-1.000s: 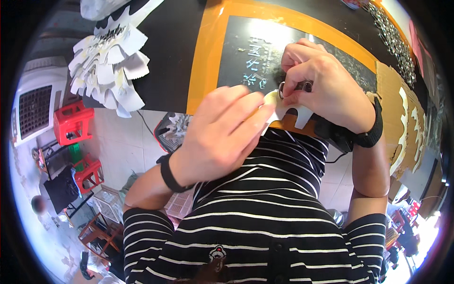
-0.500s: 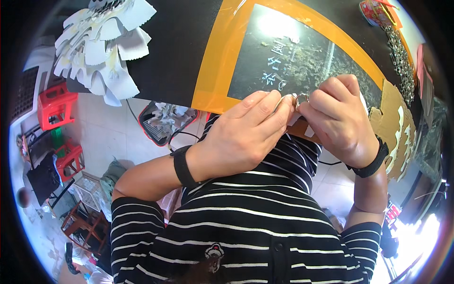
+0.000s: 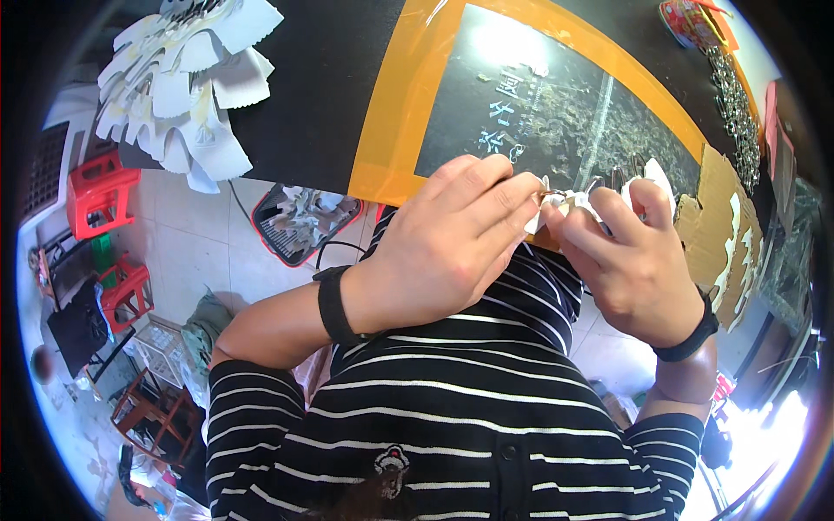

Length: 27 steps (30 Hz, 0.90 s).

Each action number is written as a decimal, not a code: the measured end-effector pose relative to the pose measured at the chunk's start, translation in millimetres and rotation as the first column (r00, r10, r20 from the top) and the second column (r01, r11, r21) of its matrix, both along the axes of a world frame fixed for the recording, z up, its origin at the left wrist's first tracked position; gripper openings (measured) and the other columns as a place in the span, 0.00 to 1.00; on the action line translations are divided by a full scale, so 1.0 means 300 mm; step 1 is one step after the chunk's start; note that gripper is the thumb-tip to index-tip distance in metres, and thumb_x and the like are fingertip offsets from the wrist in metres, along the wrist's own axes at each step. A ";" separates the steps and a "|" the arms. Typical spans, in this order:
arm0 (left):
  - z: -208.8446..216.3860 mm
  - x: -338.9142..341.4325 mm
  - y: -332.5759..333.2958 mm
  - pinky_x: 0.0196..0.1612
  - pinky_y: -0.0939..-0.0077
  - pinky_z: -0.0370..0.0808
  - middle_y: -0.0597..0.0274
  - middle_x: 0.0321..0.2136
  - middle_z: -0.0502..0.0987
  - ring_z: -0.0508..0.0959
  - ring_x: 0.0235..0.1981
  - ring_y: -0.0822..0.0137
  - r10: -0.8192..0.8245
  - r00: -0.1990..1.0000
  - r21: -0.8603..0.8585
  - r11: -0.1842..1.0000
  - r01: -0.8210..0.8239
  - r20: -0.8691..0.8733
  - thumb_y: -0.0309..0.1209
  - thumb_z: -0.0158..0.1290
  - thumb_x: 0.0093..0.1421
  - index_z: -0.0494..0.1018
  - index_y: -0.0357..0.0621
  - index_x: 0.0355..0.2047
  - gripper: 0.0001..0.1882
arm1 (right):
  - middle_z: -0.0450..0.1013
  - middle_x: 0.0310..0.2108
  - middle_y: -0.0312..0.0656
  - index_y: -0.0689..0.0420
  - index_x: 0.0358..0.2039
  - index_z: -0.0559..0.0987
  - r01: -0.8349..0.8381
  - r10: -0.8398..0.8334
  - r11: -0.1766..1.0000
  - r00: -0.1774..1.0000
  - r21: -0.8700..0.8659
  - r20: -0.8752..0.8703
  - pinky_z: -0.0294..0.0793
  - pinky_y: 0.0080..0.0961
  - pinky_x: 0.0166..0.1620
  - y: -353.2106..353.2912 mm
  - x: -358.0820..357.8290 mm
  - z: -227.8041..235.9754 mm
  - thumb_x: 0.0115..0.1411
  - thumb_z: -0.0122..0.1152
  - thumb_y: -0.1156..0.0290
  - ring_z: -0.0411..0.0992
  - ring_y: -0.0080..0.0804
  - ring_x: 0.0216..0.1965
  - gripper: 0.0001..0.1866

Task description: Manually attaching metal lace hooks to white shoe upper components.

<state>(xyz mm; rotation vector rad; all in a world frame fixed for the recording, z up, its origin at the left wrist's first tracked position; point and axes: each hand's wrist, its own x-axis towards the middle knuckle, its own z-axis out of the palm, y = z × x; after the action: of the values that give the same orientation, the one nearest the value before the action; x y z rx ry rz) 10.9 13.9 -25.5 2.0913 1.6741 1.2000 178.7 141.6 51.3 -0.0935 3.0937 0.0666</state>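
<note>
At the table's near edge my left hand [image 3: 456,234] is closed, thumb and fingertips pinched on a small metal ring [image 3: 549,194]. A white strip [image 3: 578,200] runs from beside the ring toward my right hand [image 3: 630,265]. Its fingers are curled, with thumb and forefinger close to the strip; what they grip is mostly hidden. Past those fingers stand more thin metal loops [image 3: 618,179] and a white piece [image 3: 659,181], partly covered by the hand. Under both hands lies a dark mat with printed marks [image 3: 473,113], bordered by orange tape [image 3: 388,130].
White zigzag-edged pieces [image 3: 195,95] are heaped at the table's far left. A pile of metal hardware [image 3: 737,117] and a colourful tin [image 3: 686,23] lie far right, near cardboard [image 3: 714,224]. On the floor are a black basket of scraps [image 3: 304,217] and red stools [image 3: 102,193].
My right hand has shifted slightly right and down, away from the left fingertips, which stay pinched. The white strip and several metal loops now show between and behind my fingers.
</note>
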 end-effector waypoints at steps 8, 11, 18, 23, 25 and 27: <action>0.059 0.013 0.051 0.39 0.69 0.71 0.57 0.35 0.69 0.73 0.38 0.58 0.199 0.965 -0.128 0.976 -0.178 0.174 0.24 0.62 0.52 0.76 0.38 0.30 0.06 | 0.64 0.55 0.29 0.51 0.52 0.78 0.107 -0.099 0.989 0.993 0.107 -0.070 0.58 0.34 0.54 -0.008 0.076 -0.058 0.53 0.56 0.66 0.60 0.31 0.55 0.23; 0.047 0.029 0.071 0.37 0.69 0.70 0.56 0.33 0.69 0.71 0.36 0.58 0.218 0.973 -0.078 0.974 -0.213 0.071 0.24 0.62 0.50 0.75 0.38 0.28 0.07 | 0.63 0.59 0.28 0.50 0.51 0.78 0.136 -0.126 0.987 0.986 0.090 -0.106 0.57 0.33 0.55 -0.008 0.084 -0.076 0.53 0.57 0.66 0.59 0.31 0.56 0.22; 0.059 0.042 0.078 0.37 0.67 0.70 0.56 0.33 0.69 0.72 0.36 0.57 0.276 0.960 -0.077 0.957 -0.280 -0.054 0.23 0.62 0.47 0.74 0.38 0.28 0.09 | 0.61 0.66 0.26 0.47 0.47 0.80 0.219 -0.215 0.973 0.975 0.070 -0.058 0.52 0.32 0.59 -0.019 0.067 -0.064 0.52 0.58 0.68 0.56 0.33 0.60 0.20; 0.071 0.062 0.082 0.38 0.65 0.69 0.56 0.33 0.69 0.72 0.35 0.56 0.324 0.946 -0.063 0.944 -0.324 -0.013 0.23 0.62 0.47 0.73 0.39 0.27 0.08 | 0.61 0.66 0.27 0.50 0.48 0.79 0.211 -0.210 0.977 0.974 0.012 -0.082 0.52 0.33 0.59 -0.020 0.064 -0.075 0.54 0.57 0.68 0.55 0.34 0.62 0.18; 0.064 0.059 0.087 0.38 0.65 0.69 0.57 0.33 0.69 0.72 0.35 0.57 0.315 0.949 -0.075 0.946 -0.316 -0.025 0.22 0.61 0.47 0.73 0.38 0.27 0.08 | 0.61 0.66 0.29 0.52 0.48 0.79 0.209 -0.210 0.978 0.976 -0.024 -0.063 0.52 0.33 0.59 -0.008 0.059 -0.068 0.55 0.57 0.68 0.55 0.35 0.63 0.18; 0.048 0.057 0.098 0.40 0.65 0.68 0.58 0.32 0.69 0.71 0.35 0.57 0.290 0.956 -0.049 0.955 -0.292 -0.049 0.23 0.61 0.48 0.73 0.39 0.26 0.07 | 0.63 0.65 0.32 0.51 0.48 0.79 0.184 -0.189 0.976 0.981 -0.117 -0.034 0.54 0.35 0.57 0.017 0.054 -0.057 0.55 0.60 0.68 0.56 0.38 0.65 0.19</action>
<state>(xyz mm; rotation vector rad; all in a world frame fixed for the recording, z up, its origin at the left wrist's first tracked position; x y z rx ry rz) 28.0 43.2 -11.2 1.8958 2.0660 1.1774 194.9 146.7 34.1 0.1974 3.1320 -0.1149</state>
